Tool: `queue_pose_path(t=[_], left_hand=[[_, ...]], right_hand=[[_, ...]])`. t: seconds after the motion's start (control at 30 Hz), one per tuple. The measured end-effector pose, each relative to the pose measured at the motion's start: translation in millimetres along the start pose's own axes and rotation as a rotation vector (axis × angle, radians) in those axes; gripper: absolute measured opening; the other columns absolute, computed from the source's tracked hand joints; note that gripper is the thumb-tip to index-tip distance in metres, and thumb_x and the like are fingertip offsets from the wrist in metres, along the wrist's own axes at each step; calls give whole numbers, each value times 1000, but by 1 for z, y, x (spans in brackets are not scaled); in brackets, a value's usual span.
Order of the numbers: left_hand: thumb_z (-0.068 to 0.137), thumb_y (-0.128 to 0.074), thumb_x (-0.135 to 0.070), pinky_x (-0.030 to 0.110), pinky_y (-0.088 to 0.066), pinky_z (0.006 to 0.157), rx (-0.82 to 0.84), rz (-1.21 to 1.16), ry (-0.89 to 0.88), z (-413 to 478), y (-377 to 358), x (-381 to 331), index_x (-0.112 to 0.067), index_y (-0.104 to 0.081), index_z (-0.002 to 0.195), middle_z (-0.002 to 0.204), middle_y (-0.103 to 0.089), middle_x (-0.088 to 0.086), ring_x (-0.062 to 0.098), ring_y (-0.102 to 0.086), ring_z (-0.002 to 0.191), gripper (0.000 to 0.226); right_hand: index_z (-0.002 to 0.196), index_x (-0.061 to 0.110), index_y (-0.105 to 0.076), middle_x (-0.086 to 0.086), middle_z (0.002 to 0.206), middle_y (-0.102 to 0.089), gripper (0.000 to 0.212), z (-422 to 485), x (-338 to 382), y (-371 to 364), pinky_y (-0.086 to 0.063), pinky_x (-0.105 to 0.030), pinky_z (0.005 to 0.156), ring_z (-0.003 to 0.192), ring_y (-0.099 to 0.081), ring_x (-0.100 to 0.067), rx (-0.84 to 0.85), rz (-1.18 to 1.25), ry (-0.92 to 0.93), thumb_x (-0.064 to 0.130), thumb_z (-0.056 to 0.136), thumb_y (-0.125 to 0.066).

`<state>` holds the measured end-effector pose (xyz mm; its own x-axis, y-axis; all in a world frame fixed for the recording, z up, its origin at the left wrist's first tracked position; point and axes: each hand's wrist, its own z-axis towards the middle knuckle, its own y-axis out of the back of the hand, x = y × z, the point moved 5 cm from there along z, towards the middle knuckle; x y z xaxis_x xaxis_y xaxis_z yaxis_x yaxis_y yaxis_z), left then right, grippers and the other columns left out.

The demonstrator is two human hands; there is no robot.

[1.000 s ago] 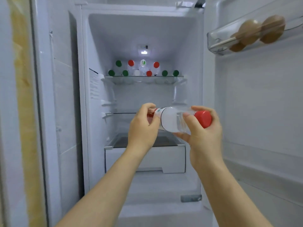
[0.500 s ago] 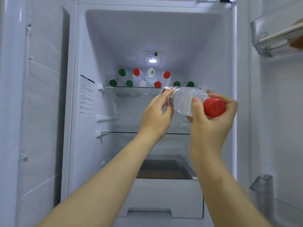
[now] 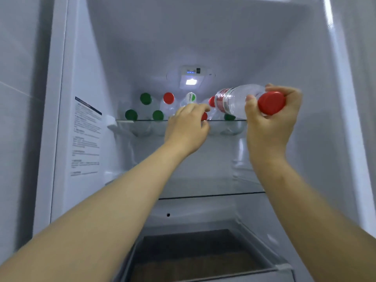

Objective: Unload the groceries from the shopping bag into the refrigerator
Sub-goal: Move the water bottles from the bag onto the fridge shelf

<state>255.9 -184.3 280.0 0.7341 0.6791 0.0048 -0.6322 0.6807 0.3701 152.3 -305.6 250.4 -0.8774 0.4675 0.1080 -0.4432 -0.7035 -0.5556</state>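
Inside the refrigerator [image 3: 264,47], the right hand [image 3: 270,127] is gripping a red-capped bottle [image 3: 238,100] just beside the left hand [image 3: 187,129], whose grasp I cannot tell.

A grey tiled wall [image 3: 18,119] fills the left edge of view. A faint grout line [image 3: 16,88] slants across it.

The top shelf [image 3: 142,120] across the middle of the frame was crowded with lying bottles [image 3: 168,102], stacked two high with caps facing out, from its left end to behind the held bottle [image 3: 236,100] at right centre. The left hand [image 3: 187,127], fingers curled about a red cap [image 3: 204,116], and the right hand [image 3: 270,119] blocked the shelf's front. Open room lay above the stack, up to the lamp [image 3: 191,82], and below, down to the lower shelf [image 3: 211,195].
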Motion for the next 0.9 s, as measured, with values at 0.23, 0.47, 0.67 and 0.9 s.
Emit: queue_pose_path(t=[0.23,0.47,0.67,0.9], left_hand=[[91,-45,-20,35,-30,98,29,120,-77,23,-27,21,-19,-52,124,130,-51,2,23,-41,123,34],[94,-41,-35,36,-30,100,14,168,-70,40,-37,22,-24,-41,136,139,-45,0,21,-38,128,43],[96,-35,-17,38,-33,94,22,154,15,65,-42,24,-24,-39,137,142,-40,3,25,-36,128,42],[92,-35,-13,36,-33,85,-46,270,117,68,-51,28,-24,-36,137,144,-36,4,30,-39,122,47]], right_hand=[[84,26,-38,21,79,-44,36,14,-25,-25,-34,0,68,70,-48,20,34,-101,84,3,80,-65],[77,31,-34,19,70,-44,38,41,-38,-31,-35,-3,63,60,-48,13,20,-167,126,8,79,-65],[74,29,-34,16,66,-43,36,55,-69,-35,-37,-6,60,55,-46,10,34,-169,7,8,81,-62],[89,18,-40,14,69,-44,24,70,-100,-46,-36,-4,56,57,-45,6,141,-207,-45,8,81,-60]])
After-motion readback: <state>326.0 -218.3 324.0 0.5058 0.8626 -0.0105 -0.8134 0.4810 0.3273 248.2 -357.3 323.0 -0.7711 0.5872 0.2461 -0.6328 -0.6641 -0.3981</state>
